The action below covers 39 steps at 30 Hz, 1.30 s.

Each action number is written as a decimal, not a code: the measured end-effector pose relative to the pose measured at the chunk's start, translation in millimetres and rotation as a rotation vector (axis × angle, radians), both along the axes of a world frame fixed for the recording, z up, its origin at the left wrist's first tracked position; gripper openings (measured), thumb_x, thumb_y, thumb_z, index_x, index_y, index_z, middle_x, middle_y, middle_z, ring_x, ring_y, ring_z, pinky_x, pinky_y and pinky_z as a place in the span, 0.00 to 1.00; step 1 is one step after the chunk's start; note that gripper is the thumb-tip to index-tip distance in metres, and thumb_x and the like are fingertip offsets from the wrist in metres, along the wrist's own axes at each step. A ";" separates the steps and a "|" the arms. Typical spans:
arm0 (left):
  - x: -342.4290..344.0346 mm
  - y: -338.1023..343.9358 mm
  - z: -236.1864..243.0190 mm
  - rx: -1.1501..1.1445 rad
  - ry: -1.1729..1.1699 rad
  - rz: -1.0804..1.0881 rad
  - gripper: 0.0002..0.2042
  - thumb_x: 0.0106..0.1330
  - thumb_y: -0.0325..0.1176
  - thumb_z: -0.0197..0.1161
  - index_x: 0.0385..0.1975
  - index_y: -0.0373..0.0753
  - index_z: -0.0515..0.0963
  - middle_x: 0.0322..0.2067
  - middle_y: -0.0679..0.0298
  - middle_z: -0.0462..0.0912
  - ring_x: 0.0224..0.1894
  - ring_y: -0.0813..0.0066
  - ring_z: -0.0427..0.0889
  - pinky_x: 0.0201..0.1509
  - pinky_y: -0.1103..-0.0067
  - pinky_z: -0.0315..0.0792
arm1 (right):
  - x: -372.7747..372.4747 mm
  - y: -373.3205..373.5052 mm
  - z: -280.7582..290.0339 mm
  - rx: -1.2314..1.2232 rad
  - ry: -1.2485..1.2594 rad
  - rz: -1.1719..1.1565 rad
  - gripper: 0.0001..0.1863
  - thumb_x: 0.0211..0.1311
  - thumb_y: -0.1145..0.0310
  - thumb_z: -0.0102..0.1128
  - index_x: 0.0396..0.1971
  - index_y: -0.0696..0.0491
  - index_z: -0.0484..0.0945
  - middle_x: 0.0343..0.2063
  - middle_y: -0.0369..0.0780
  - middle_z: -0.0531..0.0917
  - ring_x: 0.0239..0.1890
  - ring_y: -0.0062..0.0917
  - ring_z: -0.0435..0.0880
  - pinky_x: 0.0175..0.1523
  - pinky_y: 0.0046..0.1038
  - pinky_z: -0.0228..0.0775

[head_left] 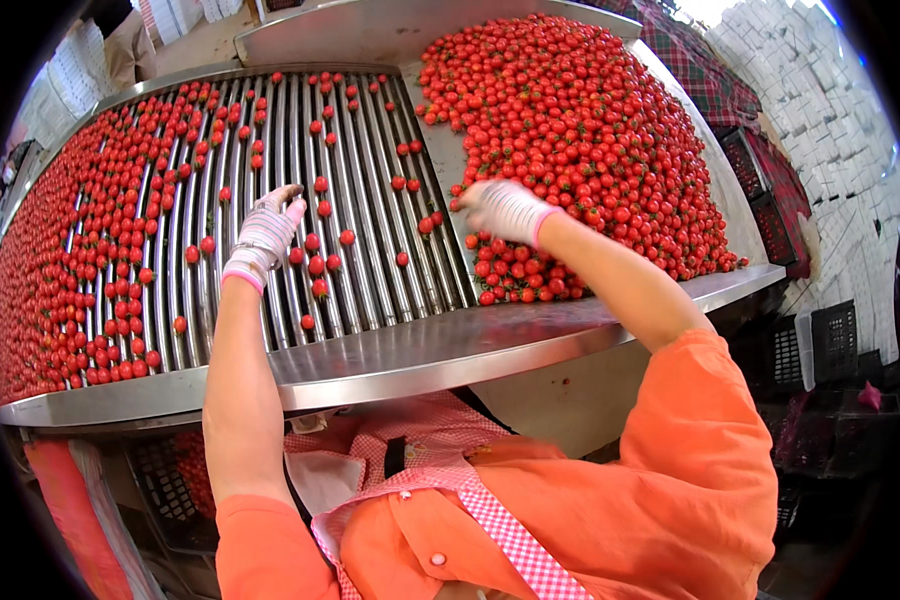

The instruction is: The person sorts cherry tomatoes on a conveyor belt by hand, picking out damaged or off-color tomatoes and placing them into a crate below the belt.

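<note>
Looking down through the head view, I have both gloved hands in sight. The left hand (273,228) is above the metal rollers (375,275), fingers partly curled with the thumb near the dark-looking fingertips; I cannot tell whether anything is pinched there. Scattered tomatoes (317,265) lie on the rollers just to its right, and a denser spread of tomatoes (65,290) covers their left end.

The right hand (508,211) is blurred at the left edge of the big tomato heap (585,150), fingers pointing left. I cannot tell how far it is closed, or whether it grips or touches a tomato. The heap sits on a metal tray (448,150) beside the rollers.
</note>
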<state>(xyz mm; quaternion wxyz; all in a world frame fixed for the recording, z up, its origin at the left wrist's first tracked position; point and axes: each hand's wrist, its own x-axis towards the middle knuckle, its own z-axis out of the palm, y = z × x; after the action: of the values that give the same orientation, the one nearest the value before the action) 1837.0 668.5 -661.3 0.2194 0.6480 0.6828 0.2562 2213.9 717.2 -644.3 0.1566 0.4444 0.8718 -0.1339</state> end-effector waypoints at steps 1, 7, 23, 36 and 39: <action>13.1 -0.7 5.4 -0.010 -0.007 -0.004 0.20 0.68 0.41 0.58 0.56 0.39 0.77 0.54 0.52 0.80 0.58 0.57 0.78 0.64 0.70 0.69 | 28.9 21.4 -10.3 0.137 0.004 -0.091 0.21 0.60 0.57 0.54 0.51 0.50 0.80 0.49 0.46 0.82 0.52 0.39 0.81 0.58 0.36 0.73; 10.9 3.0 -1.2 -0.088 0.036 0.051 0.21 0.68 0.43 0.58 0.58 0.41 0.76 0.54 0.51 0.80 0.57 0.57 0.79 0.63 0.70 0.70 | 104.2 75.8 -54.8 0.414 -0.225 -0.251 0.27 0.66 0.50 0.55 0.62 0.43 0.72 0.69 0.37 0.63 0.68 0.34 0.65 0.68 0.40 0.62; 40.8 4.8 0.9 -0.128 -0.092 -0.016 0.21 0.71 0.41 0.56 0.60 0.41 0.74 0.51 0.58 0.82 0.53 0.69 0.80 0.60 0.75 0.71 | 97.9 -49.0 20.1 -0.044 -0.761 -0.184 0.57 0.50 0.46 0.70 0.75 0.43 0.44 0.75 0.48 0.40 0.59 0.43 0.77 0.62 0.43 0.70; 54.0 7.7 -10.0 -0.016 -0.085 -0.013 0.20 0.67 0.40 0.59 0.56 0.38 0.77 0.49 0.51 0.82 0.50 0.60 0.82 0.57 0.73 0.74 | 43.9 25.0 -74.9 -0.098 -0.210 -0.354 0.55 0.55 0.46 0.65 0.75 0.51 0.42 0.72 0.63 0.42 0.60 0.52 0.75 0.61 0.39 0.70; 66.3 10.4 2.2 -0.218 -0.139 0.001 0.19 0.70 0.37 0.57 0.59 0.40 0.75 0.54 0.55 0.81 0.57 0.65 0.79 0.63 0.74 0.70 | -3.7 53.9 -91.8 -0.250 0.274 -0.415 0.52 0.57 0.46 0.63 0.74 0.53 0.47 0.68 0.58 0.60 0.62 0.45 0.74 0.65 0.36 0.65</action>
<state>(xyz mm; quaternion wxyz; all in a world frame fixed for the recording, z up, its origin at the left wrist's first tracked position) 1903.3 678.9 -659.0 0.3351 0.6007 0.6901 0.2250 2210.2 771.1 -736.1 0.0598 0.5684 0.7519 -0.3285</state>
